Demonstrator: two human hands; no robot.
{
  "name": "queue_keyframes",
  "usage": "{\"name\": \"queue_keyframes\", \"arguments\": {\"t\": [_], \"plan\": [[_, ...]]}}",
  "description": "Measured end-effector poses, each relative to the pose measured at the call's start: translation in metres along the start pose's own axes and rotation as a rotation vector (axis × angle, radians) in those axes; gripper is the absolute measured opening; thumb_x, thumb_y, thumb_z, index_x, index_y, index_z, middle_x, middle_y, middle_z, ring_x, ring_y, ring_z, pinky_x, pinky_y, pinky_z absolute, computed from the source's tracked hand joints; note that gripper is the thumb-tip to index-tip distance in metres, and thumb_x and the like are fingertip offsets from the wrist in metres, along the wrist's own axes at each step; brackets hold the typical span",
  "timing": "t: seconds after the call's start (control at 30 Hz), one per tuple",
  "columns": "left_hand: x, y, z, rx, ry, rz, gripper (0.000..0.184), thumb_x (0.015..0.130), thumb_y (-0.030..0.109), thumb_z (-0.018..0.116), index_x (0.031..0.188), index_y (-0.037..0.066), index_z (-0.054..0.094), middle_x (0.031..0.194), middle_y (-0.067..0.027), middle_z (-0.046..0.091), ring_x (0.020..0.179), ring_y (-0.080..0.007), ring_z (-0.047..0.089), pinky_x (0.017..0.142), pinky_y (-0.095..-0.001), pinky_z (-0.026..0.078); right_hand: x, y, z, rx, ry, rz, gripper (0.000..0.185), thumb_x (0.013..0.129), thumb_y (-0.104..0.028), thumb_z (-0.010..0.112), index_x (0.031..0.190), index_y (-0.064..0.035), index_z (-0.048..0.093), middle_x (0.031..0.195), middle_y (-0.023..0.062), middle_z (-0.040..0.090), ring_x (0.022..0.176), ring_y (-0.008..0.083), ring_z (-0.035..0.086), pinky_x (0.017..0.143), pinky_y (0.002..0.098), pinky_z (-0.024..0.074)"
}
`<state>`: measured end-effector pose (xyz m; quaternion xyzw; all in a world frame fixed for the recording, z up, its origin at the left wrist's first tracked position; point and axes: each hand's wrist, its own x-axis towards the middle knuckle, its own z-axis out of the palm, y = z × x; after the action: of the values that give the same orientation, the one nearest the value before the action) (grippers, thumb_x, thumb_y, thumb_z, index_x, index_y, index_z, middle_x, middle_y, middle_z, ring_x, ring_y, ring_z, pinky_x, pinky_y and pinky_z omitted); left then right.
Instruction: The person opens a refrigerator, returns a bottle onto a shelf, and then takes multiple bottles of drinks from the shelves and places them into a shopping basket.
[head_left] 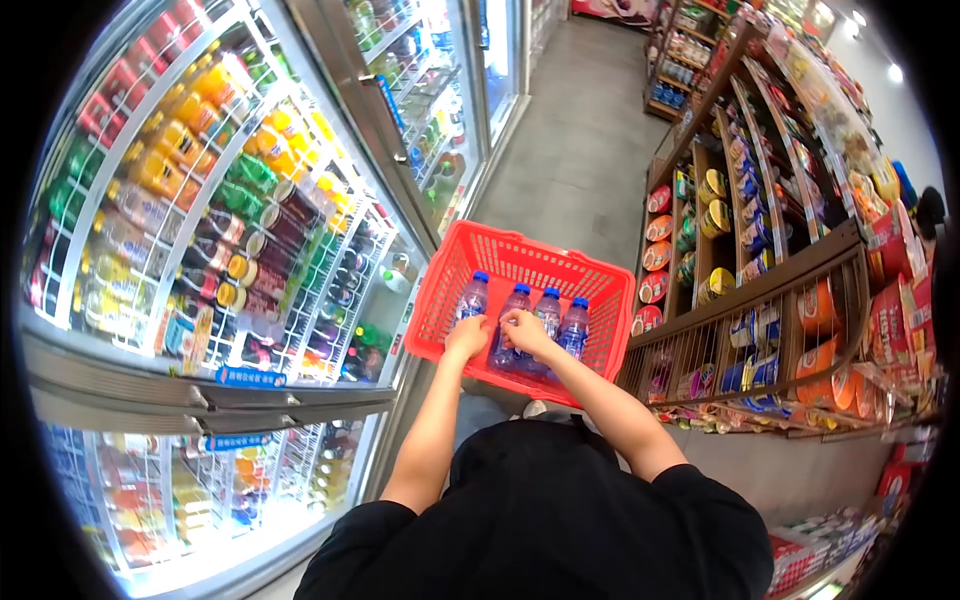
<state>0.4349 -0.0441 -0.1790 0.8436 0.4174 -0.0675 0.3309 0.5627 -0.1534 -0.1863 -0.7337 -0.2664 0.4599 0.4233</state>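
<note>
Head | four bottles (pixel 575 328): purplish, blue-capped | left hand (pixel 467 337), right hand (pixel 528 333): both curled, grip unclear

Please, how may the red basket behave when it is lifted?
The red basket would probably flex slightly, as its perforated walls look like plastic. It may feel bottom-heavy with several bottles inside, and those could tip or slide, given the gaps beside them.

Four bottles (pixel 574 335) sit, apparently upright, in the basket (pixel 530 262), with fridges (pixel 355 110) left of it and shelves (pixel 760 287) right.
</note>
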Motion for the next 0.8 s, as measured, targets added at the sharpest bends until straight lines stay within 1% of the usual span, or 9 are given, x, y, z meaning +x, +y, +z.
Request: {"name": "queue_keyframes", "arguments": {"t": [0.1,0.17,0.2,0.27,0.33,0.43,0.53,0.6,0.8], "plan": [[-0.027,0.012,-0.010,-0.151,0.167,0.010,0.034,0.092,0.030,0.055,0.119,0.012,0.065,0.111,-0.0193,0.066,0.105,-0.0365,0.063,0.089,-0.0459,0.050,-0.001,0.007,-0.008,0.179,-0.041,-0.025,0.020,0.095,-0.010,0.055,0.112,-0.0002,0.060,0.094,0.0104,0.066,0.077,0.0146,0.065,0.065,0.0272,0.0563],[-0.041,0.013,-0.009,-0.290,0.387,0.131,0.028,0.093,0.025,0.055,0.113,0.010,0.068,0.105,-0.0193,0.068,0.100,-0.0377,0.064,0.085,-0.0453,0.051,-0.008,0.004,-0.008,0.231,-0.027,-0.096,0.019,0.096,-0.011,0.053,0.111,-0.0011,0.060,0.092,0.0079,0.065,0.078,0.0138,0.064,0.068,0.0276,0.0555],[-0.050,0.017,-0.012,-0.296,0.410,0.110,0.028,0.093,0.025,0.055,0.113,0.010,0.068,0.105,-0.0193,0.068,0.100,-0.0377,0.064,0.085,-0.0453,0.051,-0.011,-0.002,-0.007,0.264,-0.011,-0.142,0.019,0.097,-0.011,0.052,0.111,-0.0012,0.060,0.091,0.0071,0.065,0.079,0.0135,0.064,0.069,0.0276,0.0552],[-0.067,0.030,-0.030,-0.409,0.527,0.168,0.024,0.093,0.021,0.057,0.109,0.008,0.069,0.100,-0.0182,0.068,0.094,-0.0356,0.066,0.081,-0.0432,0.052,-0.023,-0.027,-0.005,0.365,-0.090,-0.234,0.019,0.097,-0.012,0.053,0.110,-0.0009,0.062,0.092,0.0067,0.067,0.077,0.0117,0.063,0.068,0.0268,0.0542],[-0.084,0.039,-0.049,-0.502,0.639,0.170,0.021,0.094,0.016,0.057,0.107,0.006,0.069,0.094,-0.0159,0.069,0.087,-0.0284,0.069,0.075,-0.0363,0.053,-0.032,-0.062,0.001,0.329,-0.165,-0.309,0.019,0.099,-0.013,0.051,0.109,-0.0013,0.062,0.093,0.0062,0.067,0.078,0.0113,0.062,0.070,0.0260,0.0531],[-0.109,0.032,-0.067,-0.718,0.828,0.117,0.020,0.097,0.013,0.054,0.108,0.004,0.068,0.091,-0.0138,0.070,0.081,-0.0210,0.069,0.071,-0.0320,0.052,-0.050,-0.103,0.025,0.485,-0.267,-0.482,0.021,0.102,-0.016,0.049,0.113,-0.0019,0.060,0.093,0.0057,0.065,0.083,0.0117,0.061,0.075,0.0264,0.0518],[-0.146,0.006,-0.091,-0.769,0.940,-0.011,0.020,0.097,0.014,0.053,0.108,0.004,0.067,0.088,-0.0120,0.071,0.078,-0.0181,0.068,0.070,-0.0296,0.051,-0.073,-0.143,0.058,0.542,-0.400,-0.515,0.023,0.102,-0.016,0.047,0.113,0.0003,0.059,0.093,0.0058,0.065,0.083,0.0120,0.062,0.075,0.0258,0.0513],[-0.172,-0.012,-0.112,-0.776,1.064,-0.062,0.024,0.100,0.019,0.052,0.108,0.003,0.068,0.085,-0.0066,0.071,0.077,-0.0103,0.064,0.070,-0.0247,0.049,-0.083,-0.162,0.083,0.562,-0.536,-0.542,0.024,0.103,-0.016,0.046,0.114,0.0012,0.058,0.094,0.0066,0.064,0.083,0.0123,0.062,0.075,0.0259,0.0513],[-0.237,-0.073,-0.159,-0.883,1.333,-0.118,0.024,0.101,0.019,0.052,0.110,0.002,0.066,0.087,-0.0034,0.067,0.080,-0.0098,0.062,0.072,-0.0240,0.048,-0.092,-0.208,0.169,0.475,-0.714,-0.615,0.027,0.103,-0.018,0.046,0.117,0.0023,0.058,0.096,0.0082,0.064,0.085,0.0131,0.061,0.076,0.0275,0.0508]]}}
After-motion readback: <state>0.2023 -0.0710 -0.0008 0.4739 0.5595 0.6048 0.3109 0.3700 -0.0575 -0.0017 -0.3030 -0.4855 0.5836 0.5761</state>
